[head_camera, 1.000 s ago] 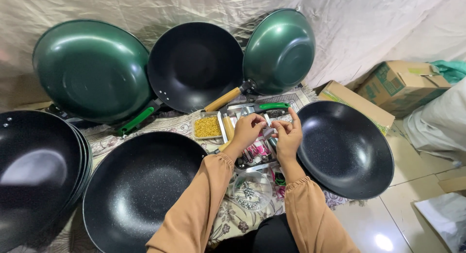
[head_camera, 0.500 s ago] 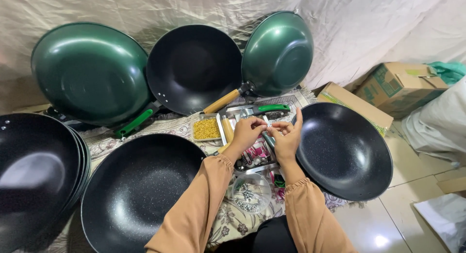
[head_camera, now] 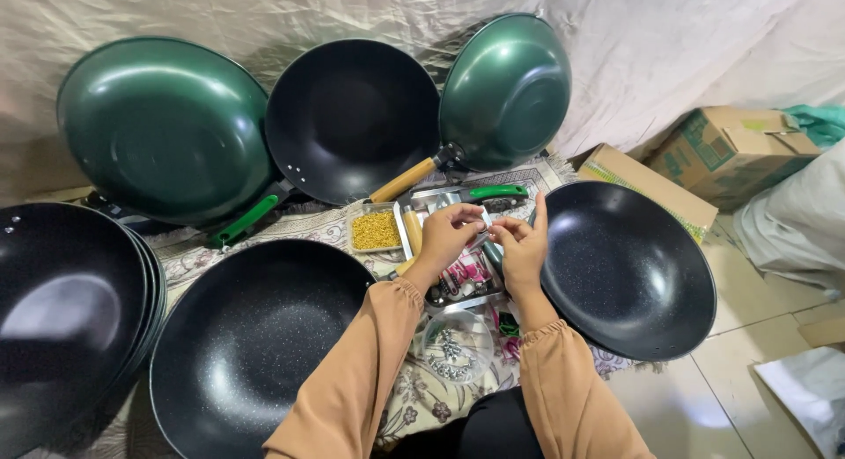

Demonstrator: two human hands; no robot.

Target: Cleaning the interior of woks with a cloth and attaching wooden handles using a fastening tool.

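My left hand (head_camera: 447, 235) and my right hand (head_camera: 521, 244) meet above a patterned mat (head_camera: 414, 397), together pinching a small pale part (head_camera: 485, 218) between their fingertips. My right forefinger points up. Both arms wear tan sleeves. Under the hands lie a metal tray (head_camera: 409, 235) with wooden handles, a green handle (head_camera: 495, 194) and a small tub of yellow screws (head_camera: 376, 231). A black wok (head_camera: 629, 270) lies just right of my right hand. Another black wok (head_camera: 255, 340) lies left of my left arm.
Two green woks (head_camera: 163, 129) (head_camera: 506, 91) and a black one (head_camera: 352, 116) lean against a draped cloth at the back. A stack of black woks (head_camera: 62, 301) stands at the left. Cardboard boxes (head_camera: 731, 151) sit at the right. A clear bag of metal bits (head_camera: 453, 345) lies near my lap.
Both hands have stayed together over the tray, working the small part; my right forefinger has lifted. The woks have not moved.
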